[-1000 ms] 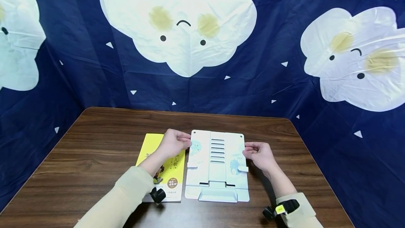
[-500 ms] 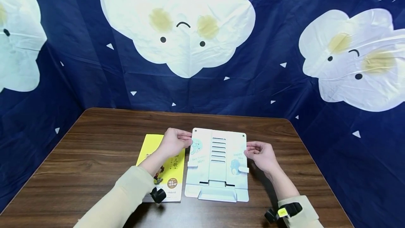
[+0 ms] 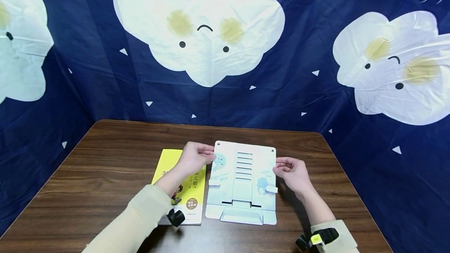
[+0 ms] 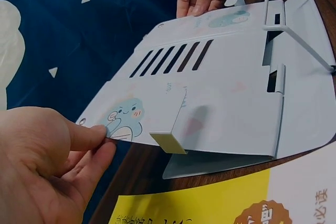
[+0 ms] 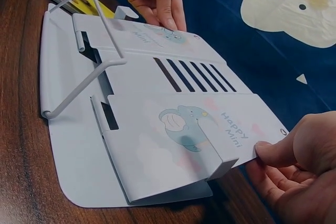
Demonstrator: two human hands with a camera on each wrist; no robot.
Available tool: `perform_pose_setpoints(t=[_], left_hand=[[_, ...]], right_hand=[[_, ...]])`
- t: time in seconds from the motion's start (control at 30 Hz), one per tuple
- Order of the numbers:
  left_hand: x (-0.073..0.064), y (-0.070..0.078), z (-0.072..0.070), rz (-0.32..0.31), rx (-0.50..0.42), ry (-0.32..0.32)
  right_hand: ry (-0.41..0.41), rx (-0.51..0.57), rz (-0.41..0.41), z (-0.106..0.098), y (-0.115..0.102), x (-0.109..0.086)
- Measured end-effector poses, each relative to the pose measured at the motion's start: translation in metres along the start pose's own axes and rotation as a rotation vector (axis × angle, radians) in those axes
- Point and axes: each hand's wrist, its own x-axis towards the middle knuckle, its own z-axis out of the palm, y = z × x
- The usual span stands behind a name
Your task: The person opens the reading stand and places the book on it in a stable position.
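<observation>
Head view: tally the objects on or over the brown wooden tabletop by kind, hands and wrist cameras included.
Yellow-and-white rectangular book: 1
White panelled folding bookstand: 1
Bare left hand and right hand: 2
Small black wrist cameras: 2
Total: 6

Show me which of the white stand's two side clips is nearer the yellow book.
The clip nearer the left hand: it sits on the edge of the stand that faces the book, while the other clip is on the opposite edge.

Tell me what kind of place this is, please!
Probably a little reading or study spot: there's a yellow book beside what looks like a white book stand, both on a wooden table.
</observation>
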Motion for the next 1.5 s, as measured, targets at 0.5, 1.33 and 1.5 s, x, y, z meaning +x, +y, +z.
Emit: perform_pose_setpoints(t=[0.5,1.33,1.5], left_hand=[[-0.007,0.005,-0.004,0.063,-0.069,-0.038],[-0.033,0.012,-0.009,0.223,0.001,0.005],[-0.037,0.012,-0.008,0.247,-0.016,0.025]], right_hand=[[0.045,-0.004,-0.068,-0.002,-0.007,-0.005],[0.061,0.102,-0.167,-0.009,-0.015,-0.024],[0.039,0.129,-0.213,-0.013,-0.015,-0.026]])
